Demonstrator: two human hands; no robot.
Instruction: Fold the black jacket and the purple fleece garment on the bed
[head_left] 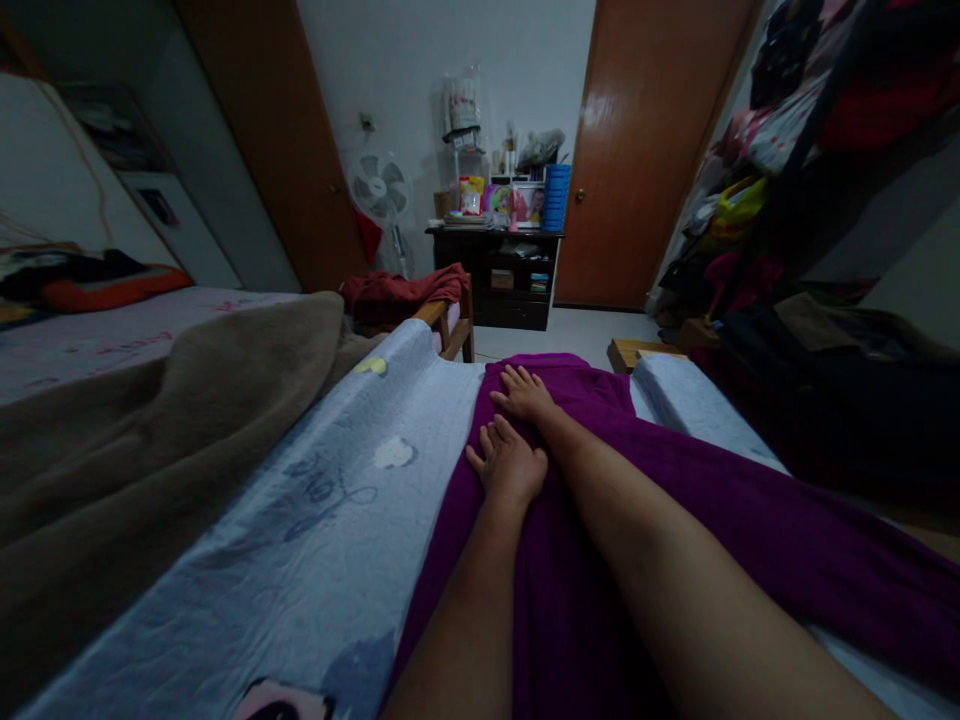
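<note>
A purple garment, perhaps a pair of trousers, lies spread over the bed's pale blue patterned sheet. One long part of it runs off toward the lower right, and another comes toward me beneath my forearms. My left hand rests palm down on the garment near its left edge, fingers spread. Just beyond it, my right hand also lies flat on the cloth, close to the far end. Neither hand grips anything. My forearms hide part of the fabric between them.
A brown blanket covers the left side. Red cloth hangs over a wooden frame beyond the bed. Farther back stand a white fan and a dark cabinet holding many items. Clothes hang at the right.
</note>
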